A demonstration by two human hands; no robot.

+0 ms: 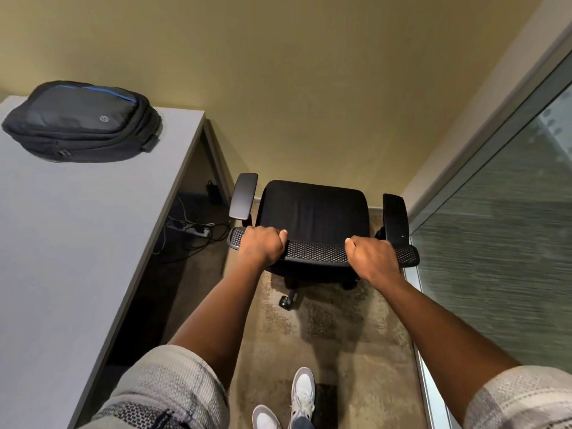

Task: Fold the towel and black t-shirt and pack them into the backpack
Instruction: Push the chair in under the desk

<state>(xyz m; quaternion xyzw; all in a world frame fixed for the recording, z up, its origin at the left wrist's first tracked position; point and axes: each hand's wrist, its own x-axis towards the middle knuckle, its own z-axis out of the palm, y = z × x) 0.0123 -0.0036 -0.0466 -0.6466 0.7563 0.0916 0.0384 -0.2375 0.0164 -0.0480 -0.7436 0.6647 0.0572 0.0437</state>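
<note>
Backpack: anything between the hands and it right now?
Both hands are occupied: left hand and right hand grip the chair backrest. The backpack lies apart on the desk. Bare desk surface lies between; nothing visible blocks it.

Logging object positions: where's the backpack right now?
In the head view the backpack lies flat at upper left, on the far end of the grey table, left of the office chair and near the wall.

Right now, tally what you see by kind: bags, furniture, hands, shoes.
Bags: 1, the backpack on the desk.
Furniture: 2, the desk and the office chair.
Hands: 2, left hand and right hand, both gripping the chair's backrest.
Shoes: 2.
Total: 7.
</note>
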